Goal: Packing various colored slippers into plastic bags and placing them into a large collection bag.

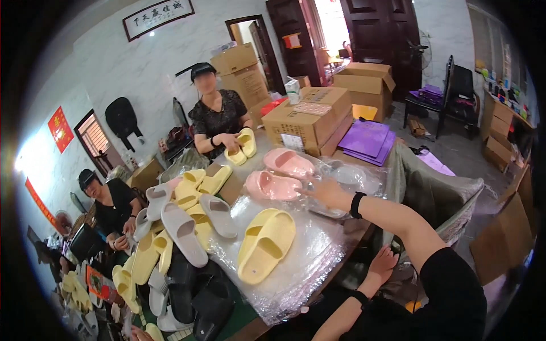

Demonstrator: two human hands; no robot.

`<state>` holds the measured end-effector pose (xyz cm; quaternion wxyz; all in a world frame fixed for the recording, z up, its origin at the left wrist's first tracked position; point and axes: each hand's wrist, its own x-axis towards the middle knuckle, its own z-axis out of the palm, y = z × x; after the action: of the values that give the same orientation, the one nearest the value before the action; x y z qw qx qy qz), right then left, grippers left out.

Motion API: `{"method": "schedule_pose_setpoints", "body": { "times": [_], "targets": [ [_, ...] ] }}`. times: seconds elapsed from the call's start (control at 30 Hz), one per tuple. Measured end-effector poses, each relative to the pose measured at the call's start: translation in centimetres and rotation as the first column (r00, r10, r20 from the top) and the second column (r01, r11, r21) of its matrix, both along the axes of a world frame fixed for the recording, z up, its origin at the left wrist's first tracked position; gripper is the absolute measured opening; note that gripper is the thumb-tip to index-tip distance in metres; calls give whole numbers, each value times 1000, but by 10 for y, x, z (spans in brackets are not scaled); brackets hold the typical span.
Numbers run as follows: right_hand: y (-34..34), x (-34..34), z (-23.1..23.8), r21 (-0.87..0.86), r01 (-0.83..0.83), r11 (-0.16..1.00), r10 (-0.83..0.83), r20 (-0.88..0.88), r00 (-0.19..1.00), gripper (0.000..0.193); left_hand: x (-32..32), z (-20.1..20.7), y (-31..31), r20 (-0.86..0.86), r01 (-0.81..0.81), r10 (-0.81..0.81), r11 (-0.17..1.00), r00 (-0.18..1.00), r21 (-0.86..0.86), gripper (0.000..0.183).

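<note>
My right hand (327, 194) reaches over the table with fingers stretched toward a pink slipper (274, 186), at its near end. A second pink slipper (289, 163) lies just beyond; both are under shiny clear plastic. Under the forearm and hand are grey slippers (348, 177) in clear bags. Lower down, my left hand (383, 265) is off the table's right side with fingers curled in; whatever they hold, if anything, is hidden. A pair of yellow slippers (266, 245), one overlapping the other, rests on a stack of clear plastic bags (307, 267).
Yellow, grey and black slippers (185, 233) pile up on the left. Across the table a person (220, 113) holds yellow slippers (242, 148); another person (114, 207) sits at left. A cardboard box (310, 119) and purple bags (367, 141) stand beyond. A large woven sack (438, 187) is at right.
</note>
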<state>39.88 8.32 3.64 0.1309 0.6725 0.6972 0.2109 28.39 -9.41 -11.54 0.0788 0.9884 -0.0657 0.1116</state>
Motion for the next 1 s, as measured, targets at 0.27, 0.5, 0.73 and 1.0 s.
{"method": "schedule_pose_setpoints", "body": {
  "times": [0.27, 0.5, 0.73, 1.0],
  "targets": [
    [48, 27, -20, 85, -58, 995, 79, -277, 957, 33, -3, -10, 5, 178, 23, -4, 995, 984, -101, 29],
    [50, 56, 61, 564, 313, 764, 328, -757, 565, 37, 2, -8, 1, 87, -8, 32, 964, 996, -265, 32],
    [-112, 92, 135, 654, 277, 703, 603, -756, 254, 27, -3, -2, 10, 164, 28, -12, 995, 986, -97, 29],
    [-391, 155, 88, 318, 690, 650, 53, -925, 376, 14, 2, 18, 8, 316, -136, 120, 990, 941, 29, 10]
  ]
}}
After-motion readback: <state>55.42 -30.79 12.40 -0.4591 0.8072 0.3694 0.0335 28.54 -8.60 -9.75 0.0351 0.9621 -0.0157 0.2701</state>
